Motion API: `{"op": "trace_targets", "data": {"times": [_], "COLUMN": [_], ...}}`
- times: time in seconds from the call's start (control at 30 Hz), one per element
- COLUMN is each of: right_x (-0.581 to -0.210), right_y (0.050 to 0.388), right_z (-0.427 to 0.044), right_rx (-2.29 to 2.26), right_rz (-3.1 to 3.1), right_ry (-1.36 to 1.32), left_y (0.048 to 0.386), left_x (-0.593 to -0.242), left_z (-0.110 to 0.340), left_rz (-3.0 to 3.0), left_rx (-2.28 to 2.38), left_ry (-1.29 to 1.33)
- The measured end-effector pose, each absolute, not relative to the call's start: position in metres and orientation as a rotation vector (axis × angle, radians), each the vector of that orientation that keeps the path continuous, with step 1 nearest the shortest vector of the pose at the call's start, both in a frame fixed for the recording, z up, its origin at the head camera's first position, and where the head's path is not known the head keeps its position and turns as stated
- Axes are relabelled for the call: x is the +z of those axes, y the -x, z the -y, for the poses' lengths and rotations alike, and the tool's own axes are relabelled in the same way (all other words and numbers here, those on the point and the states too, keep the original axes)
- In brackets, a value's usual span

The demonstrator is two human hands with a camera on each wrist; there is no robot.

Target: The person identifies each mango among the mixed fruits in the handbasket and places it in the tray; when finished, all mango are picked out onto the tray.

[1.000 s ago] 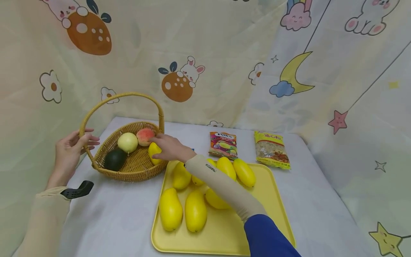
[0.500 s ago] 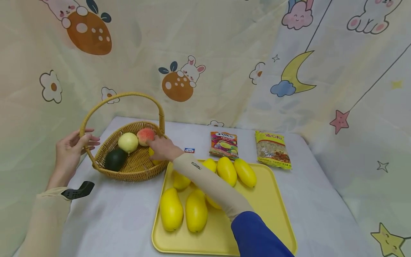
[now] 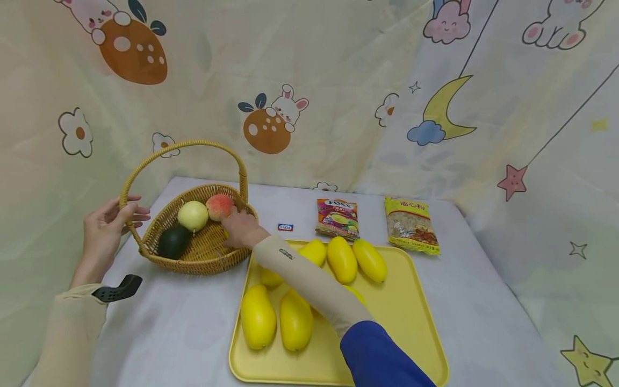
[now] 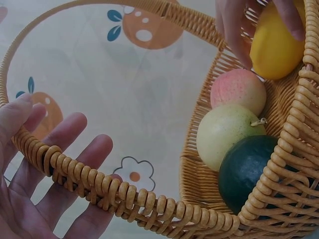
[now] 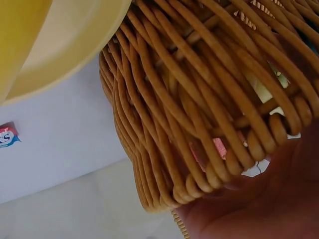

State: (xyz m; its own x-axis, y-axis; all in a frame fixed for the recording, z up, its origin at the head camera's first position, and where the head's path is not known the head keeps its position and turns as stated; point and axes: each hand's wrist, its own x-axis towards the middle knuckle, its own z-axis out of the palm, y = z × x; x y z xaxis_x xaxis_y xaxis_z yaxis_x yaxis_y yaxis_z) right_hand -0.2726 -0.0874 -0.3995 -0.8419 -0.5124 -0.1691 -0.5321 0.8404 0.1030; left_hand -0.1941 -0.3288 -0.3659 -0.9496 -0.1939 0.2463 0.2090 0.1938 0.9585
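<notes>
In the head view, a wicker basket (image 3: 217,266) with a tall handle stands at the table's left. My left hand (image 3: 103,228) holds the handle's left side between thumb and extended fingers. My right hand (image 3: 242,228) reaches over the basket's right rim. In the left wrist view its fingers are around a yellow mango (image 4: 274,50) low in the basket; the head view mostly hides this mango. Beside it lie a peach (image 4: 237,89), a pale green round fruit with a stem (image 4: 224,132) and a dark green avocado-like fruit (image 4: 246,167).
A yellow tray (image 3: 387,333) in front of the basket carries several yellow mangoes (image 3: 296,320), partly under my right forearm. Behind it lie a small blue-and-white packet (image 3: 285,227), a colourful candy bag (image 3: 337,217) and a yellow food bag (image 3: 411,226). A printed curtain hangs around the table.
My right hand has moved slightly down and deeper into the basket with the mango, covering most of it. The left hand stays on the handle.
</notes>
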Motion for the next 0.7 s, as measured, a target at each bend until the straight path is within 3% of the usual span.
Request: {"op": "trace_targets", "data": {"times": [0.7], "right_x": [-0.4052], "right_y": [0.2749], "right_z": [0.0852], "right_rx": [-0.014], "right_rz": [-2.877], "right_ry": [0.807], "left_y": [0.1941], "left_x": [-0.3667], "left_z": [0.3303], "left_rz": [2.092], "left_rx": [-1.897], "left_ry": [0.074]}}
